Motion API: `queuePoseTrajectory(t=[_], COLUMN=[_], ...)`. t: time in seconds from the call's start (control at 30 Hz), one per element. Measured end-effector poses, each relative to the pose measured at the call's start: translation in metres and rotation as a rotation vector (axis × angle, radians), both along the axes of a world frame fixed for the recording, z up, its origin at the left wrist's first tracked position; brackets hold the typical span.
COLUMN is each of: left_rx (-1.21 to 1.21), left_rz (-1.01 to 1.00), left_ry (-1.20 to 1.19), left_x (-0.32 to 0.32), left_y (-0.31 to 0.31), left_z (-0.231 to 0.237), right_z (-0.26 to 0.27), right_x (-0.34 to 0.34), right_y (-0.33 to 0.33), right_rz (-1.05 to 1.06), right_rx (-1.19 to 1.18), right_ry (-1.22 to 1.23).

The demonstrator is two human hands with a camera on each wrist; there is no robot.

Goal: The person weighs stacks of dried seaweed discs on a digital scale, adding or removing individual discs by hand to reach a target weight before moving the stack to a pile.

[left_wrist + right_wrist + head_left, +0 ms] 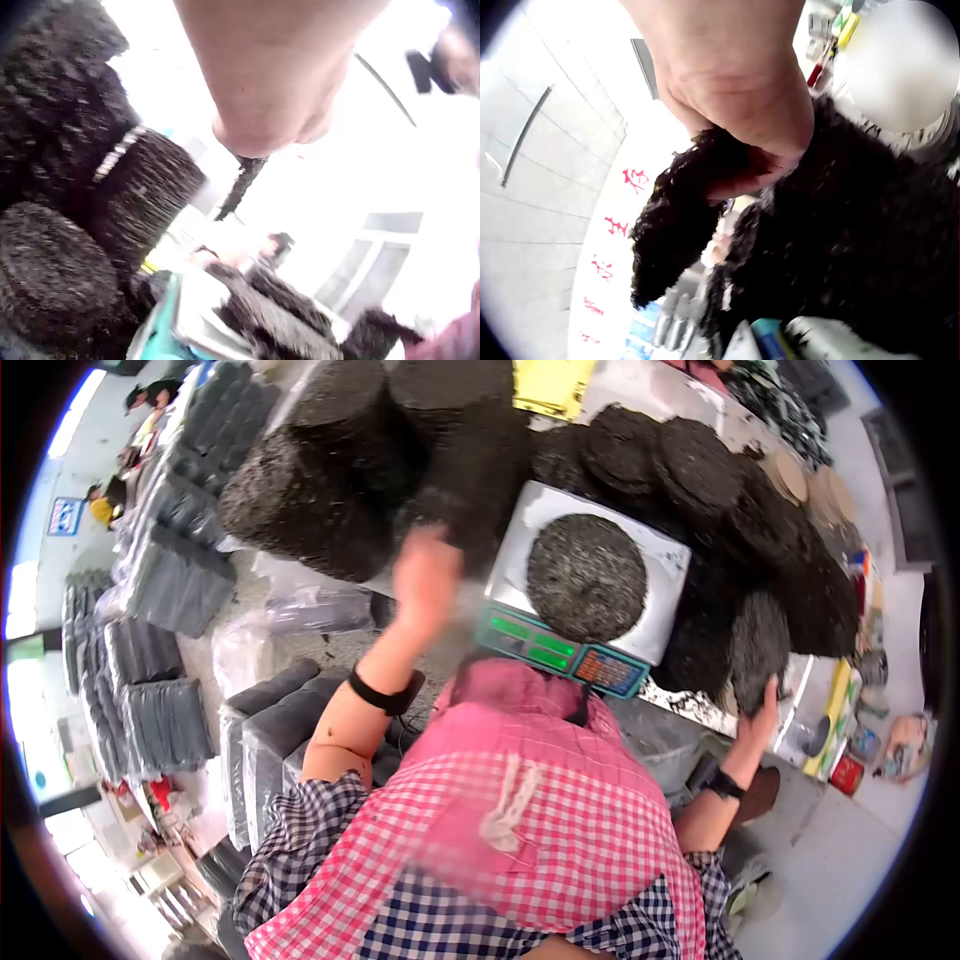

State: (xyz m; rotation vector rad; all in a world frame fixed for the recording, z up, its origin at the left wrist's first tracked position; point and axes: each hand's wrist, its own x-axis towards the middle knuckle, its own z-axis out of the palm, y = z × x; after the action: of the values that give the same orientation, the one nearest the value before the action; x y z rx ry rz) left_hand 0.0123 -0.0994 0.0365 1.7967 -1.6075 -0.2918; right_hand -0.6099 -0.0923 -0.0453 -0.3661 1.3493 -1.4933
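My left hand (428, 580), blurred, is left of the scale beside the tall stacks of dark dried seaweed cakes (330, 480). In the left wrist view, a thin dark seaweed piece (244, 184) sticks out from under its curled fingers, seen edge-on. My right hand (762, 722) grips a dark seaweed cake (760, 645) by its near edge, right of the scale; the right wrist view shows thumb and fingers pinching this ragged cake (671, 225). On the metal pan of the digital scale (668, 575) lies one round seaweed cake (587, 578).
Piles of round seaweed cakes (700, 465) stand behind and right of the scale. A yellow paper (553, 388) lies at the back. Bagged dark stacks (180, 585) fill the left side. A grey tub (655, 735) sits below the table edge.
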Motion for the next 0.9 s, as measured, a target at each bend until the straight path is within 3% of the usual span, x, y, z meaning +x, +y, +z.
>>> queuePoseTrajectory(t=[0.03, 0.1, 0.2, 0.23, 0.27, 0.3, 0.33, 0.37, 0.43, 0.5, 0.57, 0.63, 0.7, 0.77, 0.83, 0.9], left_rx=[0.026, -0.151, -0.154, -0.107, -0.083, -0.213, -0.194, -0.063, 0.339, 0.441, 0.504, 0.437, 0.401, 0.236, 0.056, -0.110], left_rz=[-0.325, -0.758, -0.707, -0.597, -0.325, -0.143, -0.058, 0.037, 0.012, -0.007, -0.010, -0.006, 0.005, 0.082, 0.073, -0.012], left_ry=[0.180, -0.307, -0.082, 0.062, 0.366, 0.237, -0.075, -0.449, -0.484, -0.581, -0.614, -0.451, -0.245, -0.122, 0.022, 0.089], left_x=[-0.050, -0.086, -0.075, -0.054, -0.035, -0.018, 0.010, 0.038, 0.075, 0.069, 0.058, 0.069, 0.083, 0.093, 0.082, 0.032], left_y=[-0.010, -0.022, -0.021, -0.030, -0.032, -0.042, -0.054, -0.053, -0.025, -0.015, -0.004, -0.011, -0.019, -0.027, -0.038, -0.062], left_z=[0.020, -0.045, -0.039, -0.050, -0.093, -0.090, -0.114, -0.154, -0.207, -0.189, -0.179, -0.175, -0.177, -0.170, -0.145, -0.097], right_z=[0.007, 0.037, 0.077, 0.084, 0.070, 0.057, 0.043, 0.036, 0.067, 0.073, 0.036, -0.036, -0.043, -0.022, 0.009, -0.009], right_x=[0.020, 0.074, 0.167, 0.197, 0.215, 0.226, 0.235, 0.241, 0.230, 0.198, 0.138, 0.057, 0.038, 0.053, 0.084, 0.098], right_y=[-0.014, -0.042, -0.069, -0.075, -0.081, -0.090, -0.102, -0.100, -0.087, -0.064, -0.039, -0.018, 0.004, 0.008, -0.011, -0.047], right_rz=[0.066, 0.155, 0.329, 0.402, 0.464, 0.616, 0.632, 0.560, 0.459, 0.400, 0.370, 0.438, 0.415, 0.425, 0.450, 0.427], right_rx=[-0.066, -0.135, -0.118, -0.127, -0.116, -0.146, -0.101, -0.183, -0.349, -0.342, -0.241, 0.159, 0.531, 0.316, 0.309, 0.314], right_ry=[-0.059, -0.111, 0.024, 0.037, 0.124, 0.357, 0.963, 1.108, 1.504, 1.355, 1.206, 0.934, 0.775, 0.701, 0.710, 0.664])
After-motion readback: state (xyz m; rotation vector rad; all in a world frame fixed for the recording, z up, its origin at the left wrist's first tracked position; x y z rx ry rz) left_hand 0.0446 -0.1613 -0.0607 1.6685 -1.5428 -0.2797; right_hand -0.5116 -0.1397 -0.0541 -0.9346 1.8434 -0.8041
